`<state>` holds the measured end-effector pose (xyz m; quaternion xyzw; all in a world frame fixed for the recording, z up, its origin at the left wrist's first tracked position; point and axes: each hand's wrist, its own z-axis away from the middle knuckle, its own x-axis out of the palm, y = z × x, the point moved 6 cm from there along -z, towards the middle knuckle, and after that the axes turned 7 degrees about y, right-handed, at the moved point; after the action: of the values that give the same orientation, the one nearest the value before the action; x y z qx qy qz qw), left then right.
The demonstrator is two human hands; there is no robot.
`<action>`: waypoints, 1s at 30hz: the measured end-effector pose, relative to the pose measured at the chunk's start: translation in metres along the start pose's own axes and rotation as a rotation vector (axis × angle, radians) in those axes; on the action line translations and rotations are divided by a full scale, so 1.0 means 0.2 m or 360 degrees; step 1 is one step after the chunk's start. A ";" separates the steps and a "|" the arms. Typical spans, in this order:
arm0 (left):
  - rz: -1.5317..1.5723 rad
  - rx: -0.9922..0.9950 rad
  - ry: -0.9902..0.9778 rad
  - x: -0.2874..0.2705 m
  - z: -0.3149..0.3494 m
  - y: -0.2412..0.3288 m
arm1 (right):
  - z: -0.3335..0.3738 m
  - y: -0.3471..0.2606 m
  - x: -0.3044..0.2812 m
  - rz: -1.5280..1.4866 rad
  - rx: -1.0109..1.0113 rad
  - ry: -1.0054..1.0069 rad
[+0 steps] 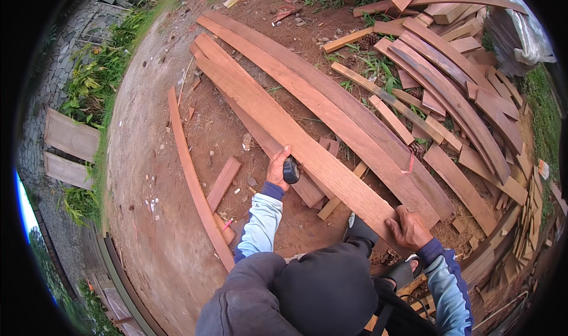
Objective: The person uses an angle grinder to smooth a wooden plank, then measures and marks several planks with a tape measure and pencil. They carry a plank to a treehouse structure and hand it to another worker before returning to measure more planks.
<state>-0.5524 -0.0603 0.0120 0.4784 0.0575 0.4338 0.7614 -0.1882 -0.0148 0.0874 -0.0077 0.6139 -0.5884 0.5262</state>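
A long reddish-brown plank (313, 155) runs from the far left toward me, its near end close to my knees. My right hand (409, 228) is closed around that near end, thumb on the upper face. My left hand (278, 169) is at the plank's left edge, with a black, rounded tape measure (291, 171) in its grip. No drawn-out blade can be made out. Beneath the held plank another board (306, 191) lies on the soil. Two wide, long boards (349, 120) lie side by side just to its right.
A narrow strip of wood (192, 170) and a short board (223, 183) lie on the dirt at left. Offcuts and boards are heaped (473, 99) at right, near a whitish plastic sack (520, 31). My sandalled foot (408, 271) is beside loose wood pieces.
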 end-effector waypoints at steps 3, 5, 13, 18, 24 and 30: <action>0.0097 0.0162 0.0203 -0.13 -0.08 0.09 | -0.07 -0.12 0.13 -0.0155 -0.0057 -0.0053; 0.0095 0.0253 0.0378 -0.23 -0.12 0.15 | -0.13 -0.19 0.26 -0.0131 -0.0243 0.0171; -0.0323 -0.0125 0.0197 -0.26 0.15 -0.01 | -0.45 -0.35 0.50 -0.0617 0.0119 0.0282; -0.0261 -0.0068 0.0176 -0.21 0.15 -0.04 | -0.45 -0.24 0.52 -0.0814 0.0118 0.0323; -0.0714 -0.0016 0.0436 -0.52 -0.11 0.14 | -0.17 0.10 0.31 -0.0634 0.0303 0.0644; -0.1192 0.0271 0.0551 -0.50 0.00 0.15 | 0.03 0.51 0.03 0.0527 0.0577 0.1022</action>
<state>-0.6326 -0.1266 0.0032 0.4059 0.3901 0.1947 0.8032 -0.1242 0.0080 0.0118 0.3685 0.6262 -0.5669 0.3882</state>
